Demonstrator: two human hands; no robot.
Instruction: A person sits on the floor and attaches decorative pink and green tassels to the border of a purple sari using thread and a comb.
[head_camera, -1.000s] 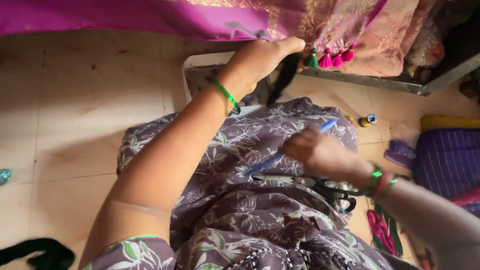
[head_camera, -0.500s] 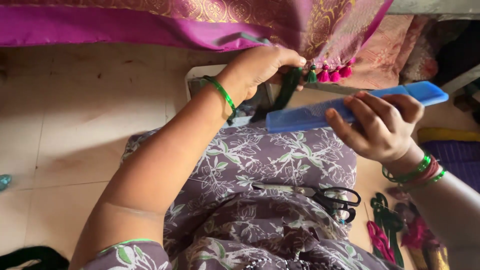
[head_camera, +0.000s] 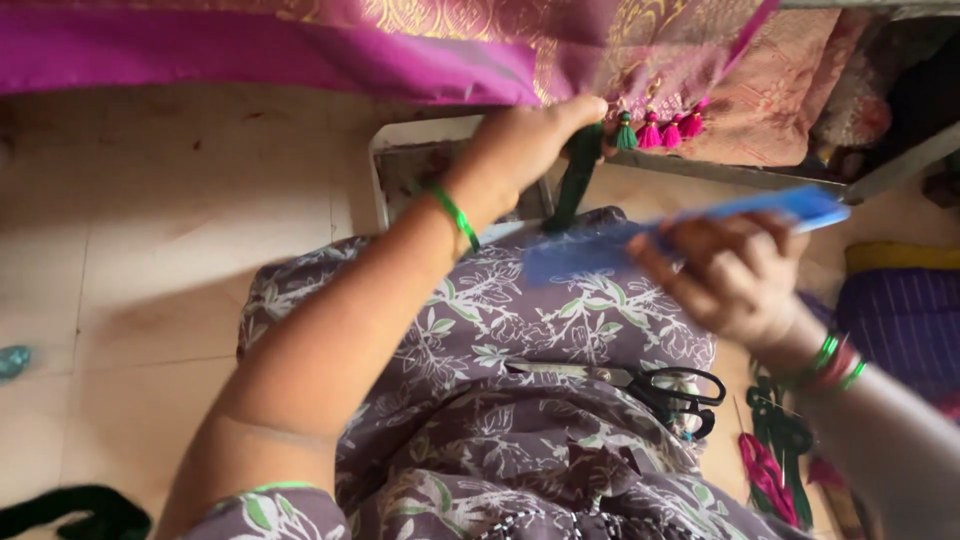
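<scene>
Right now, the left hand (head_camera: 525, 145) is stretched up to the upper middle of the frame, and its fingers are pressed together in a pinch on a dark green cord (head_camera: 575, 180) that hangs down from the edge of the magenta and gold cloth (head_camera: 400, 50). Just beside this cord, to the right, small green and pink tassels (head_camera: 660, 128) hang from the same cloth. The right hand (head_camera: 725, 280) is at the middle right of the frame, blurred, with the fingers curled around a flat blue ruler (head_camera: 680, 225); the ruler lies slanted, its far end pointing to the upper right. Both wrists carry green bangles. Lower, at the centre right, black-handled scissors (head_camera: 650, 385) rest on the purple flowered fabric (head_camera: 480, 320) over the person's lap, apart from both hands. At the lower right, green and pink thread bundles (head_camera: 775, 460) lie on the tiled floor (head_camera: 150, 280).
</scene>
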